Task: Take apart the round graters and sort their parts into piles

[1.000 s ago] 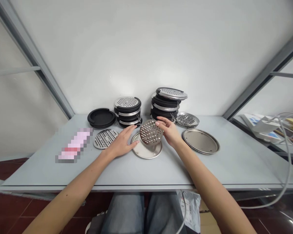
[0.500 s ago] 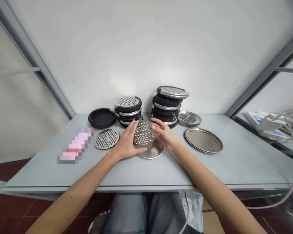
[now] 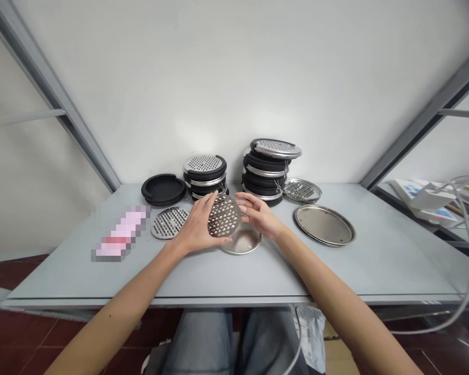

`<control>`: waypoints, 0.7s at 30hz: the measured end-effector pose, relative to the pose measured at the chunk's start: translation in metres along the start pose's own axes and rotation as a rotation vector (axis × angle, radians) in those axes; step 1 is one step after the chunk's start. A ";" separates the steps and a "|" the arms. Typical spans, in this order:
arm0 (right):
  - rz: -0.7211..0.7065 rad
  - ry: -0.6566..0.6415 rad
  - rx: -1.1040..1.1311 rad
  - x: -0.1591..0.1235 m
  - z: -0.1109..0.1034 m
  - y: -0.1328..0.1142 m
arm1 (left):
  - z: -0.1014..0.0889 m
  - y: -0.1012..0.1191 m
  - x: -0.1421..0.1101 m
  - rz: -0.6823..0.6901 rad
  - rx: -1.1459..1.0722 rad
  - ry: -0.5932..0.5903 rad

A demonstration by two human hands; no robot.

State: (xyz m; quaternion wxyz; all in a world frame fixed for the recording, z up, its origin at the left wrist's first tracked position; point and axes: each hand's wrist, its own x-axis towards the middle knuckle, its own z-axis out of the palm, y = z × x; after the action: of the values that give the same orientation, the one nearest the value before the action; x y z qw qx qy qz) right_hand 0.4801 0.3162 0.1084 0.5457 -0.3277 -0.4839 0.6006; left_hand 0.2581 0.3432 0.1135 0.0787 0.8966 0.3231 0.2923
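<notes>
My left hand [image 3: 196,225] grips a round perforated steel grater disc [image 3: 223,215], tilted up on edge just above a shallow steel pan [image 3: 245,242] on the grey table [image 3: 219,271]. My right hand [image 3: 259,216] hovers right beside the disc with its fingers spread, fingertips near the disc's right rim; I cannot tell whether they touch it. Another perforated disc [image 3: 170,222] lies flat to the left of my left hand.
Two stacks of black-rimmed grater lids [image 3: 205,176] [image 3: 269,170] stand at the back by the wall, with a black lid [image 3: 163,189] to their left. A perforated pan [image 3: 302,190] and a plain steel tray [image 3: 324,225] lie right. Cables [image 3: 465,245] hang at far right.
The disc passed from my right hand to my left, moved left and tipped up more steeply. My right hand let go and opened beside it.
</notes>
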 end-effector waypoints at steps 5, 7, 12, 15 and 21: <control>-0.018 0.072 -0.040 -0.001 -0.010 -0.008 | -0.029 -0.023 -0.019 -0.260 0.268 0.049; -0.029 0.076 -0.071 -0.001 -0.011 -0.009 | -0.043 -0.032 -0.031 -0.474 0.395 0.013; -0.064 0.053 -0.173 0.002 -0.014 -0.002 | -0.062 -0.045 -0.044 -0.707 0.451 -0.200; -0.068 0.045 -0.208 0.004 -0.018 0.003 | -0.059 -0.050 -0.038 -0.731 0.409 -0.285; -0.054 0.088 -0.192 0.004 -0.021 -0.002 | -0.048 -0.056 -0.031 -0.752 0.423 -0.302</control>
State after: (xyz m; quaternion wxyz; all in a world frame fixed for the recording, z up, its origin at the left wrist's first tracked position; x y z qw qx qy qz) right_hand 0.4994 0.3250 0.1044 0.5484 -0.3914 -0.5234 0.5217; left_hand 0.1811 0.3652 0.1198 0.0408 0.7459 0.6637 0.0371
